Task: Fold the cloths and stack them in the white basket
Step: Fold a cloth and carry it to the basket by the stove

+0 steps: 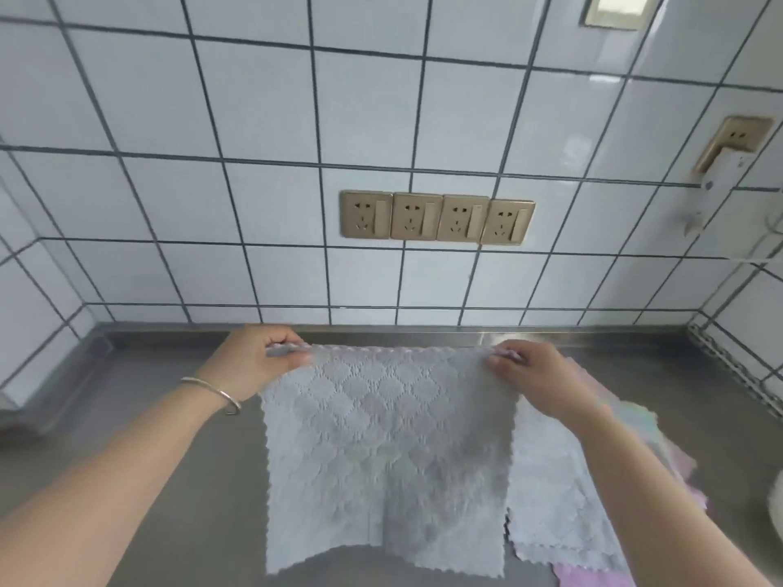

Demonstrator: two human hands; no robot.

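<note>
Grey cloth (385, 451) is pinched by its top corners in both your hands, left (250, 362) and right (538, 374), so uneven tension could skew the fold over the tabletop (178, 480).

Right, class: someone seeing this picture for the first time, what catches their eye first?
The grey cloth held up at centre, its top corners pinched by the left hand and right hand. Behind it, four gold sockets on the tiled wall; more cloths lie lower right.
</note>
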